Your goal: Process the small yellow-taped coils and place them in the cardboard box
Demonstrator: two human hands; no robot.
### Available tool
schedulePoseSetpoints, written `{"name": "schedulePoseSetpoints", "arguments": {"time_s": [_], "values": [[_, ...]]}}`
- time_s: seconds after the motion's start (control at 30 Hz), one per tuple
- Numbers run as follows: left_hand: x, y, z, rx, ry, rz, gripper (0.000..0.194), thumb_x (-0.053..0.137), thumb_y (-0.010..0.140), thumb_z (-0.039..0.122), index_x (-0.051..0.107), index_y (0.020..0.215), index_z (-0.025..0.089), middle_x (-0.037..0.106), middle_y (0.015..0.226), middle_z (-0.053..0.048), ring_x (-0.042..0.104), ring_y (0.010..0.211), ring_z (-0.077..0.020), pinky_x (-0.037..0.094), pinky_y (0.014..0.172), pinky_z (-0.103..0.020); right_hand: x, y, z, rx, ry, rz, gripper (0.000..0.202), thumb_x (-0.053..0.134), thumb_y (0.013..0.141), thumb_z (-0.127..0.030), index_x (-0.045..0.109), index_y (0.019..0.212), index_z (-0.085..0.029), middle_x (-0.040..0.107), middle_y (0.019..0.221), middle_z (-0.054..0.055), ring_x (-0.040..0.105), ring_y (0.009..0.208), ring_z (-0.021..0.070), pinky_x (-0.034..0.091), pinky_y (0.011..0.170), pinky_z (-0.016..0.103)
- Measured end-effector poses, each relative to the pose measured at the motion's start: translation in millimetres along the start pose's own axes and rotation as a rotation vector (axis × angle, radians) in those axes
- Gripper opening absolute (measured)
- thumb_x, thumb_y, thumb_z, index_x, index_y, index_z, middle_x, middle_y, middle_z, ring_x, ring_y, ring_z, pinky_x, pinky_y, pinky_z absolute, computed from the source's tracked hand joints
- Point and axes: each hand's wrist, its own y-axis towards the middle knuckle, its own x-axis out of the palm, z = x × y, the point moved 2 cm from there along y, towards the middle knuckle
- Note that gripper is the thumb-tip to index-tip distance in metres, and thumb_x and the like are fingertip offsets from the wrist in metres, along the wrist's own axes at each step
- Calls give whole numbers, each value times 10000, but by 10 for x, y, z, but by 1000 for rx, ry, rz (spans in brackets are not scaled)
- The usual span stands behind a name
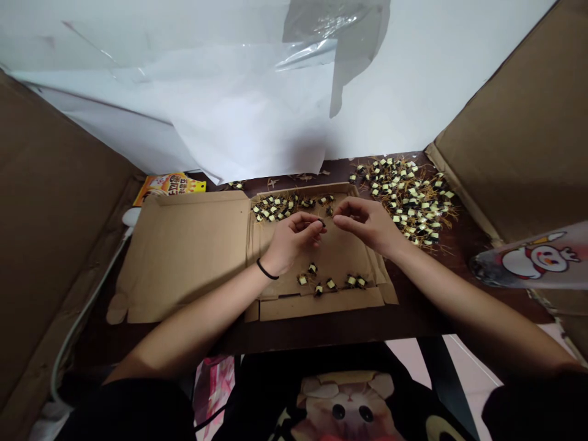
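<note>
My left hand [296,240], with a black band at the wrist, pinches a small dark component [321,222] over the open cardboard box [280,306]. Just to its right, my right hand [367,223] has thumb and index finger together near a thin wire; whether it grips the wire is too small to tell. Small black and pale-yellow components with wires [273,209] lie along the box's back edge. Several more [331,284] sit near its front edge.
A large pile of the same components [413,199] lies at the back right. A cup with a snowman print [537,260] is at the right. A yellow-orange packet [169,185] and white cable [87,303] are at left. Cardboard walls flank the dark table [321,331].
</note>
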Motion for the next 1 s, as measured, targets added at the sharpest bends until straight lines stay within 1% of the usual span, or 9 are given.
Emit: {"name": "schedulePoseSetpoints", "arguments": {"time_s": [0.13,0.23,0.37,0.5,0.73,0.9,1.0], "values": [[5,3,-3,8,16,-19,358,787,649,367,607,838,121,677,723,-31,569,568,-77,457,514,-204,45,-59,-37,-41,-54,148,178,628,740,-333,585,658,-180,550,591,-20,423,535,90,317,513,234],[0,8,-17,14,22,-22,350,786,650,362,608,836,124,678,722,-32,570,570,-84,460,519,-215,59,-67,-32,-49,-80,184,155,620,740,-309,584,653,-185,552,582,-20,429,526,92,319,508,239],[0,12,-24,8,16,-29,334,778,661,351,607,839,126,680,729,-37,572,579,-87,462,531,-223,59,-45,-6,-27,-105,175,134,602,732,-293,597,658,-182,568,585,-11,454,532,98,338,516,241],[3,12,-21,10,13,-43,340,777,663,352,606,847,123,678,730,-37,565,583,-85,457,533,-222,75,-26,29,4,-96,133,137,594,727,-294,615,662,-175,599,597,0,477,540,104,350,526,243],[1,5,-13,-3,33,-82,345,777,667,361,610,856,125,677,753,-36,577,612,-91,463,567,-233,88,-27,38,-17,-59,90,154,593,752,-306,664,741,-170,663,683,21,540,599,119,383,568,248],[-4,2,-7,-6,51,-93,400,799,636,406,613,844,119,678,755,-43,591,645,-101,459,550,-212,89,-27,29,-10,-46,25,207,613,753,-358,629,670,-169,634,631,10,506,570,111,352,543,245],[-1,5,-9,5,77,-108,422,801,630,434,619,841,117,676,751,-44,594,652,-103,453,538,-200,118,-41,34,-11,-67,33,202,603,746,-336,609,639,-165,612,605,2,473,553,101,329,540,245]]}}
